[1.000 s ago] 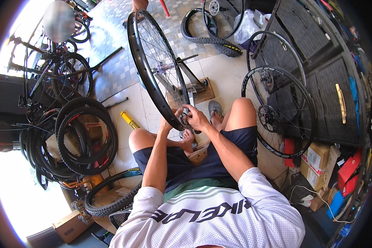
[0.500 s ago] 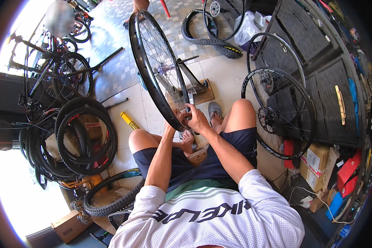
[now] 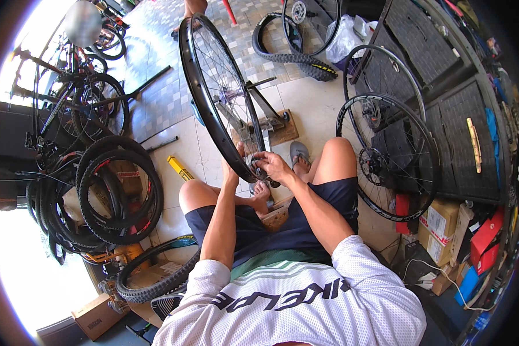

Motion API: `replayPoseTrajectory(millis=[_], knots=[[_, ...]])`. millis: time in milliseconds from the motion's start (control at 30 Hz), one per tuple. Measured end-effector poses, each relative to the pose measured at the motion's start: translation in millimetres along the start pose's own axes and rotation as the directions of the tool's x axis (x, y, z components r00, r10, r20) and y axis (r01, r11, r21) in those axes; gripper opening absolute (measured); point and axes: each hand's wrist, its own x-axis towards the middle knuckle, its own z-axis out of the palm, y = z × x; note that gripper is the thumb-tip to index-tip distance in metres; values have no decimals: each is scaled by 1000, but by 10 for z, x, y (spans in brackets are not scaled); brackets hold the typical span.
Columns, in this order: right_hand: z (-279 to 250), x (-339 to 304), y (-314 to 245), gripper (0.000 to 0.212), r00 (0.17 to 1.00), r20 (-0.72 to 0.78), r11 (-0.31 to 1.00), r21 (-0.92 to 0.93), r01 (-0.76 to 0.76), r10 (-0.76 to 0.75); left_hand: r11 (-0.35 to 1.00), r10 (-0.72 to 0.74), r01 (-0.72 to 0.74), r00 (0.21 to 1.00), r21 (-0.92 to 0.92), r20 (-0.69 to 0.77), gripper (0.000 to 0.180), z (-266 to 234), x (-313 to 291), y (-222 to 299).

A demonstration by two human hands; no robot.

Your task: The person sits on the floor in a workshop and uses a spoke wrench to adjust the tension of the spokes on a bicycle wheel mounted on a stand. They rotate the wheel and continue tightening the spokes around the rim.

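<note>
Black spoked wheel [image 3: 220, 135], upright in a metal stand [image 3: 265, 104] on a wooden base [image 3: 285, 132], left hand [image 3: 230, 172] at its near edge (fingers partly hidden, grip unclear), right hand [image 3: 275, 168] opposite, fingers curled, grasp likewise unclear

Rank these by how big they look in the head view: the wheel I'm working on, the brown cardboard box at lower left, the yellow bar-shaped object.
1. wheel
2. brown cardboard box
3. yellow bar-shaped object

Forearms [image 3: 312, 209] forward | left fingers [image 3: 240, 150] partly hidden | right fingers [image 3: 264, 156] bent
</note>
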Motion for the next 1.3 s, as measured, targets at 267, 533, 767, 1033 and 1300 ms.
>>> replayPoseTrajectory(millis=[267, 533, 767, 1033, 1300], knots=[[0, -84, -150, 21, 997, 20, 995, 64, -77, 76, 943, -108, 177, 964, -281, 244, 51, 199, 37, -192], [-283, -97, -316, 33, 944, -293, 848, -529, -27, -152, 970, -129, 176, 957, -166, 261, 31, 229, 9, -256], [-170, -86, -214, 42, 968, -202, 726, -687, -33, -146, 998, -49, 56, 956, -16, 288, 37, 145, -58, -67], [-36, -164, -316, 39, 971, -103, 696, -714, 79, -217, 979, -189, 204, 892, 10, 411, 39, -19, -59, -16], [-7, -113, -195, 62, 922, -158, 634, -765, 111, -353, 961, -210, 160, 952, 224, 224, 47, 217, -126, 208]])
